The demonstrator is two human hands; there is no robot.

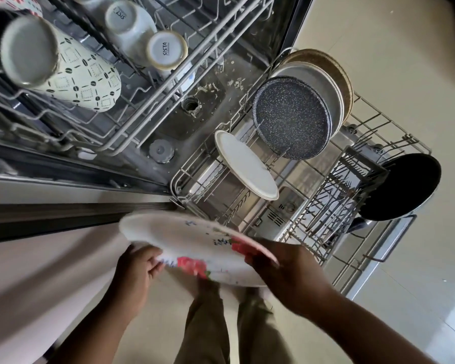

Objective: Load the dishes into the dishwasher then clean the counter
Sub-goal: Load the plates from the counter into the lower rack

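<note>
In the lower rack, open tine rows lie free between the white plate and the near rim. The speckled plate fills slots behind; the cutlery basket and black pan block the right side.

We see two bare forearms with no sleeves, watch, rings or bracelets. The left hand and right hand are bare, ungloved. Lower centre, the legs wear loose olive-khaki trousers with soft vertical creases. Feet and footwear fall outside the head view.
</note>
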